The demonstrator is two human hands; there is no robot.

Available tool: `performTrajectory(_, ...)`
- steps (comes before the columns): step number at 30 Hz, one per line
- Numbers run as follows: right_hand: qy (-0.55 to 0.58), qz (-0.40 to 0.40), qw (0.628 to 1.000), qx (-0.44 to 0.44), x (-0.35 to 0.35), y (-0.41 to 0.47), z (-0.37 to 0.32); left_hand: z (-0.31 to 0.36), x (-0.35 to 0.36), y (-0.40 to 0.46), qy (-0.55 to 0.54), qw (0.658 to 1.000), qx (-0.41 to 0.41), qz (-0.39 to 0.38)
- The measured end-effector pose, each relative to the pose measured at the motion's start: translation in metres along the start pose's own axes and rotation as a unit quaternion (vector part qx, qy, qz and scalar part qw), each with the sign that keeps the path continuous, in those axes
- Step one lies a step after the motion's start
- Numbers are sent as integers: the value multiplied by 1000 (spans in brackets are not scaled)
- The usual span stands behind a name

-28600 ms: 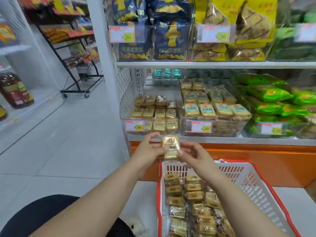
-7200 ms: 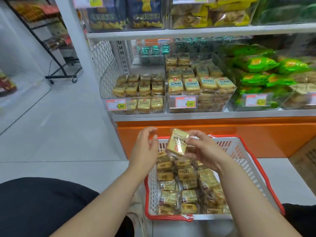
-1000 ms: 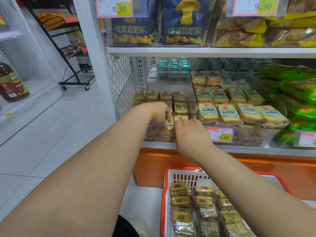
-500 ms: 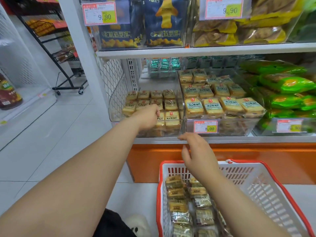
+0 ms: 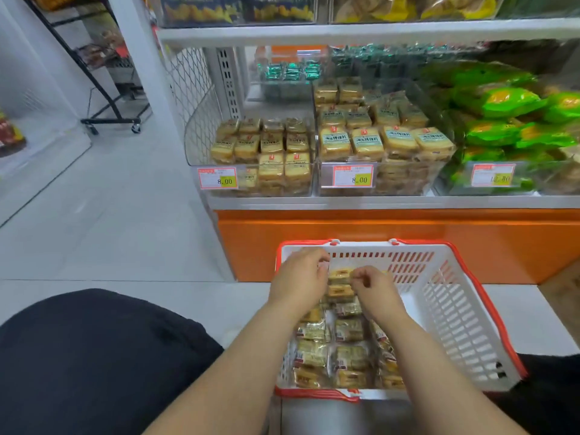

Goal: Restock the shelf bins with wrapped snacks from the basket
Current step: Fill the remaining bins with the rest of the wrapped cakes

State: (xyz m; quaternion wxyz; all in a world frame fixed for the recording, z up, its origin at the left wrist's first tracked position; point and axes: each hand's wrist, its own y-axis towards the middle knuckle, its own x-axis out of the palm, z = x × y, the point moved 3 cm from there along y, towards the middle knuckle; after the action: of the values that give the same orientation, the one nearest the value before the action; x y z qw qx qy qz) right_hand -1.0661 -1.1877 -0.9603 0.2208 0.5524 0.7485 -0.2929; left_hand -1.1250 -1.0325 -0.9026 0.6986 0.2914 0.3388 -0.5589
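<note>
A: Above and beyond both hands, what fills the view?

B: Store shelving, with a clear left shelf bin (image 5: 260,158) of yellow wrapped snacks and a fuller neighbouring bin (image 5: 381,146) to its right, each fronted by a red price tag. Green snack bags (image 5: 502,120) lie further right.

A: And nearer the hands?

B: A white basket with red rim (image 5: 464,312) sits on the floor below the shelf. Wrapped snack packs (image 5: 346,331) lie in its left half, beneath and behind both wrists.

A: What changed?

B: Half a second ago the left hand was up in the left bin and the right was dropping away from the shelf. Now both are down inside the basket at its far end.

A: Are they holding anything?

B: The left hand (image 5: 298,277) is curled, fingertips at the far wall; I cannot tell whether it grips a pack. The right hand (image 5: 375,287) has fingers bent narrowly, seemingly pinching the wrapper edge of the topmost pack (image 5: 340,274) lying between the two hands.

A: Meaning?

B: Probably one placement finished and the next pickup is beginning. Many packs remain.
</note>
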Motion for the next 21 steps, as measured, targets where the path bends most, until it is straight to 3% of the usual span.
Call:
performTrajectory(4,-45,-48,997,29,20,4,32,-27,54,-30,6,993,-94,-71)
performTrajectory(9,-87,-88,992,27,52,25,40,-46,57,-28,10,989,-141,-38)
performTrajectory(16,-216,-65,959,-172,107,81,4,-77,42,-11,-49,981,-187,27)
performTrajectory(21,-342,-59,920,-182,141,95,6,-89,40,-4,-81,970,-225,45)
